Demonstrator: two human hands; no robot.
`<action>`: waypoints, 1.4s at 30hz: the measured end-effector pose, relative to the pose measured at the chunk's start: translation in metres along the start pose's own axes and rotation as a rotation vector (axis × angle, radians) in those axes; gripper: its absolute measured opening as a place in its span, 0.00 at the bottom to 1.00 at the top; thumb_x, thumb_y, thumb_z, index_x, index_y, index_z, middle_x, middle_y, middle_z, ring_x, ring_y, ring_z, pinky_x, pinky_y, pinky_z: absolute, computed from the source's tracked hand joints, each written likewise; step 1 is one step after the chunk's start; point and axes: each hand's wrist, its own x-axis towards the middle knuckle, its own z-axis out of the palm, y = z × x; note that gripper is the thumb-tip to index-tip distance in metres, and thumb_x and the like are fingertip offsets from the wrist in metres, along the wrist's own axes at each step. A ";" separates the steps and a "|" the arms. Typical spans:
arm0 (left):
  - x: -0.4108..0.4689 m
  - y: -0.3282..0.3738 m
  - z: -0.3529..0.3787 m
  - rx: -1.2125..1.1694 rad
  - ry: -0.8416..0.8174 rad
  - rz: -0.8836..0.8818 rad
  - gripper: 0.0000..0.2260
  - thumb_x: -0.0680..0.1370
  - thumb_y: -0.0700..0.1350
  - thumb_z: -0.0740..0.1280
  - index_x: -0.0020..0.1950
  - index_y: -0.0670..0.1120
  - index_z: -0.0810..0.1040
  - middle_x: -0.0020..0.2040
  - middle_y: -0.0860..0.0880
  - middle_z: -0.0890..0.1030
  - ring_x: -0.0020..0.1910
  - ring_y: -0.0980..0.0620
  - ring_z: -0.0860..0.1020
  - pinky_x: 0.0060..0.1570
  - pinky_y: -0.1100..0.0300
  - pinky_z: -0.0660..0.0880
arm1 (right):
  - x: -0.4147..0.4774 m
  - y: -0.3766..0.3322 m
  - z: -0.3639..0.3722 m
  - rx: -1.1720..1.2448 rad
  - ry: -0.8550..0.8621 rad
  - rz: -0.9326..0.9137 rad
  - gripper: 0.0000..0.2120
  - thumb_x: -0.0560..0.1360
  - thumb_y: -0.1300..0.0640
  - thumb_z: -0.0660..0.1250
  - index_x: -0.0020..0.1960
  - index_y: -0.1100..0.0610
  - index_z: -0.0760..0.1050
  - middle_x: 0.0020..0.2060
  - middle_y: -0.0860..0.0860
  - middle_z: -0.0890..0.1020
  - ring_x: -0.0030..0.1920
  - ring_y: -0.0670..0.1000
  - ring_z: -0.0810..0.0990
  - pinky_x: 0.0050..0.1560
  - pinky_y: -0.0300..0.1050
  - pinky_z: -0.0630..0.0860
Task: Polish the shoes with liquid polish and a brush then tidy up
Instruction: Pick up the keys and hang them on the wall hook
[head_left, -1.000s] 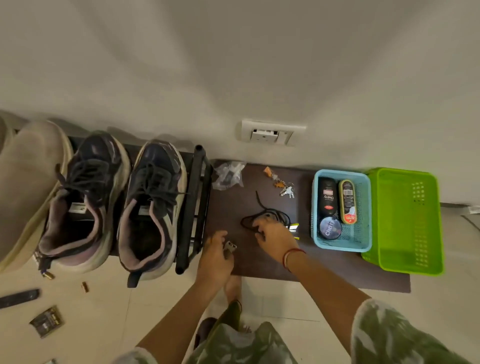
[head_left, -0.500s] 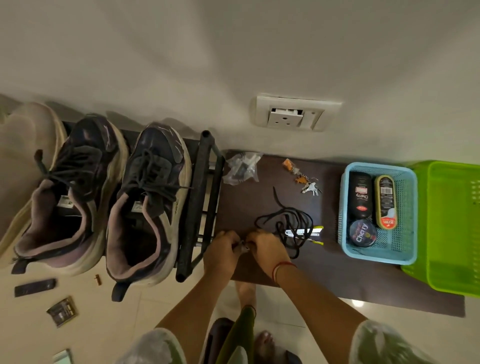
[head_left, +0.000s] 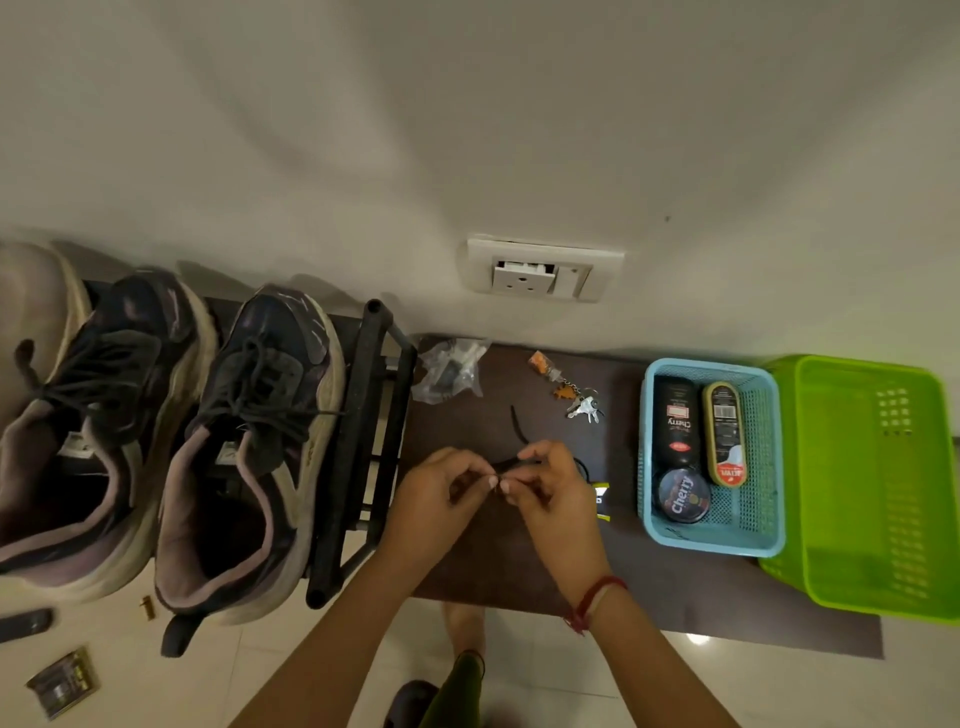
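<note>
Two dark sneakers (head_left: 244, 447) with pale soles stand on a black rack (head_left: 363, 441) at the left. Over the brown shelf top (head_left: 675, 587) my left hand (head_left: 436, 499) and my right hand (head_left: 545, 488) meet, both pinching a black cord (head_left: 514, 462) whose loose end (head_left: 517, 423) trails toward the wall. A blue basket (head_left: 763, 540) to the right holds a black liquid polish bottle (head_left: 675, 421), a shoe-shine sponge case (head_left: 723, 434) and a round Cherry polish tin (head_left: 683, 496).
A green basket (head_left: 872, 499) stands right of the blue one. A key bunch (head_left: 576, 397) and a clear plastic bag (head_left: 449, 369) lie near the wall, below a socket (head_left: 540, 273). A yellow-black packet (head_left: 601, 499) lies beside my right hand. Small items litter the floor at left.
Both hands came together from apart and lifted the black cord off the shelf, gathering the loops that lay there. The view has moved closer.
</note>
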 end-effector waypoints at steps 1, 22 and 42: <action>0.001 0.001 0.000 0.026 0.014 0.024 0.03 0.75 0.42 0.70 0.45 0.50 0.81 0.43 0.55 0.78 0.43 0.57 0.78 0.43 0.61 0.76 | 0.003 -0.003 -0.005 0.004 0.003 0.006 0.18 0.74 0.68 0.68 0.51 0.46 0.69 0.37 0.50 0.84 0.42 0.45 0.83 0.48 0.41 0.79; -0.016 0.040 -0.035 -0.010 0.243 -0.030 0.08 0.77 0.39 0.67 0.44 0.52 0.74 0.44 0.53 0.75 0.46 0.60 0.75 0.41 0.73 0.70 | 0.071 -0.014 -0.054 -0.550 0.421 -0.068 0.06 0.72 0.69 0.67 0.44 0.62 0.81 0.41 0.61 0.81 0.42 0.60 0.79 0.43 0.41 0.70; -0.097 0.386 -0.219 -0.548 0.038 0.405 0.07 0.74 0.40 0.65 0.42 0.35 0.73 0.36 0.44 0.80 0.37 0.48 0.76 0.39 0.59 0.74 | -0.182 -0.358 -0.206 0.043 0.418 -0.569 0.08 0.70 0.69 0.72 0.42 0.57 0.81 0.34 0.54 0.84 0.35 0.49 0.82 0.38 0.37 0.79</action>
